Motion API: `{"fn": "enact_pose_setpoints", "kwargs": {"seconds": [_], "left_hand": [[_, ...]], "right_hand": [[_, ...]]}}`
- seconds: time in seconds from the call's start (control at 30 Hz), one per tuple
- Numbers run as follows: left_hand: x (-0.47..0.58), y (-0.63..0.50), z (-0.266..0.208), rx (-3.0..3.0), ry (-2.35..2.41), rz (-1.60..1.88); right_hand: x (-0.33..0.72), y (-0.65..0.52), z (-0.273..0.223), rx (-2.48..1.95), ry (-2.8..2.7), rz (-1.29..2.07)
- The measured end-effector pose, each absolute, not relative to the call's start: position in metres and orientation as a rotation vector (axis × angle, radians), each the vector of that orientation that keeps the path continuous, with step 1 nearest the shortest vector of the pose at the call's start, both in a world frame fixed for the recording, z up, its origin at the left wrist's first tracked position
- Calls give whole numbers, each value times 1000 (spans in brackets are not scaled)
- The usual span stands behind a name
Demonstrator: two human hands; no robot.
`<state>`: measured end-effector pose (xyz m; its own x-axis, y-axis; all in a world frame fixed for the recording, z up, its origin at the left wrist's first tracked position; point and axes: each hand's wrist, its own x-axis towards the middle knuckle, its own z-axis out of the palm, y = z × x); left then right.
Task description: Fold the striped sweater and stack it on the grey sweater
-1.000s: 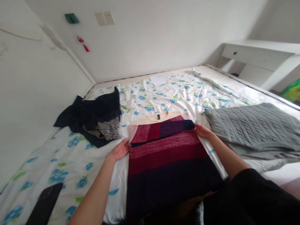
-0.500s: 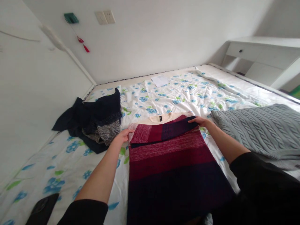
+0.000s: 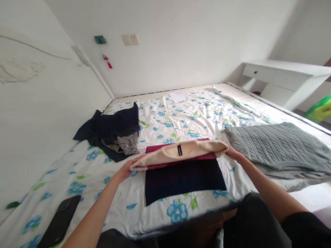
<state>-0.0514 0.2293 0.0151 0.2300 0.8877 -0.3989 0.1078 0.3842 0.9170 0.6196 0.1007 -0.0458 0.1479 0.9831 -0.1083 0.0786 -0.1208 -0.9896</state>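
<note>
Both hands fold the sweater's top end down over its lower half at the centre of the frame.

Half a second ago the sweater (image 3: 181, 168) lay long and flat; now its cream collar end is doubled toward the viewer, the left hand (image 3: 126, 169) and right hand (image 3: 232, 152) each pinching a side of the fold. It lies on the flowered bedsheet (image 3: 196, 113). A dark heap of clothes (image 3: 113, 132) sits left of centre, a grey knit (image 3: 276, 146) at the right, a paper (image 3: 178, 96) farther up, a black phone (image 3: 60, 220) at lower left.
</note>
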Motion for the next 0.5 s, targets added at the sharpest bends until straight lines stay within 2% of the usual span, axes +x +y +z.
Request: {"fn": "enact_pose_setpoints", "kwargs": {"seconds": [0.1, 0.23, 0.37, 0.5], "left_hand": [[-54, 180, 2, 1338, 1331, 566], [-34, 153, 8, 1471, 1429, 604], [-36, 124, 12, 1244, 1567, 608], [-51, 81, 15, 969, 1459, 426]], "right_hand": [[602, 48, -70, -1489, -1288, 1162], [583, 23, -72, -1647, -1087, 1133], [576, 1, -68, -1628, -802, 1192], [567, -25, -68, -1585, -689, 1404]]}}
